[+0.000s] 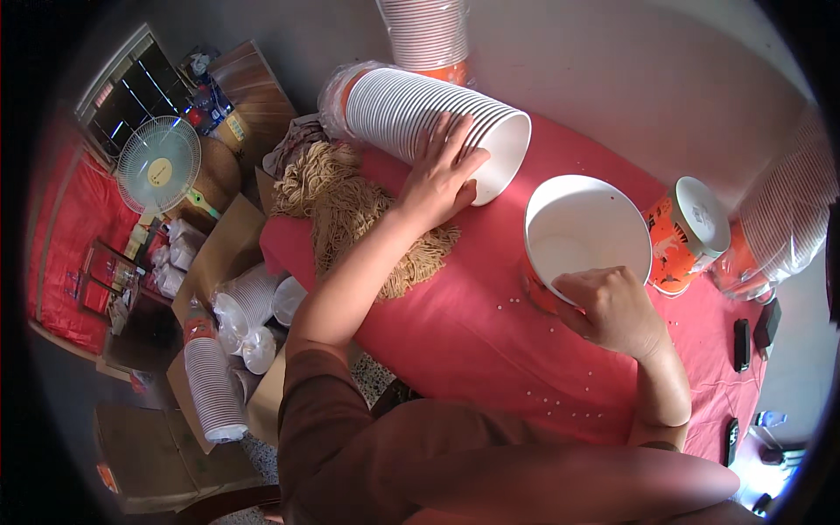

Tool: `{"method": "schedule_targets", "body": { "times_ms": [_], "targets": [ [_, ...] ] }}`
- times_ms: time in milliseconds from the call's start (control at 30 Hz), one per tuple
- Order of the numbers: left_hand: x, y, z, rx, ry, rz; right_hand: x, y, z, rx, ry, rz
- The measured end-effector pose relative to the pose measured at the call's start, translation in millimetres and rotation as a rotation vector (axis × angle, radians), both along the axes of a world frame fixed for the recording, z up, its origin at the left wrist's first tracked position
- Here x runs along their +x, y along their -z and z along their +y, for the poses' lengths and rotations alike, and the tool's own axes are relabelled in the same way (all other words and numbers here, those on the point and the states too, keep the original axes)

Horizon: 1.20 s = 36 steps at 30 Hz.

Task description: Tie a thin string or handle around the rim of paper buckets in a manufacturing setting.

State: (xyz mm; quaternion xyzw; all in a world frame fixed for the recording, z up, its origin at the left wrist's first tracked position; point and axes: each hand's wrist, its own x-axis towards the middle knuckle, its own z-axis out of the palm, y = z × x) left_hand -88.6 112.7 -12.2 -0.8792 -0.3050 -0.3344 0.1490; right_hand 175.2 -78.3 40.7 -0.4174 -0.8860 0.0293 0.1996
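Observation:
A long stack of nested white paper buckets (411, 109) lies on its side at the far middle of the table, its open mouth facing right. Across it rests my left hand (442, 171), fingers spread over the rims and thumb beside the mouth of the outermost bucket. Right of the stack stands a single paper bucket (586, 219), white inside and orange outside, with a small dark spot near its far rim. My right hand (612, 311) is closed at that bucket's near rim. Its fingertips are partly hidden behind the rim.
A tan string bundle (341, 214) lies beside the stack. An orange printed bucket (687, 232) stands upside down at right, near wrapped bucket stacks (783, 210). Tiny white discs dot the red tablecloth (420, 350). Left are cartons (219, 254) of wrapped containers and a fan (159, 166).

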Motion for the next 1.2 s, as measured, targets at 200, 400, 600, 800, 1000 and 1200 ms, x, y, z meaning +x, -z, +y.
{"method": "schedule_targets", "body": {
  "times_ms": [200, 400, 600, 800, 1000, 1200],
  "targets": [
    [-10.6, -2.6, 4.7, -0.006, 0.047, 0.003, 0.4, 0.5, 0.0, -0.012, 0.009, -0.052],
    [-19.8, -3.8, 3.2, -0.030, 0.073, 0.006, -0.4, 1.4, 0.4, -0.015, 0.003, -0.001],
    [-38.9, -8.9, -23.2, -0.085, 0.022, -0.164, 0.3, 1.3, 1.1, -0.007, 0.010, -0.012],
    [-48.0, 4.5, -46.0, -0.393, -0.055, 0.053, -1.3, -1.0, -1.2, -0.010, 0.011, 0.018],
    [-54.1, 21.7, -46.4, -0.248, -0.326, 0.348, -1.9, -0.3, -1.9, 0.002, 0.002, 0.001],
    [-53.9, 16.9, -47.0, -0.306, -0.350, 0.404, 0.8, -0.3, 2.4, -0.018, 0.012, -0.078]
  ]
}}
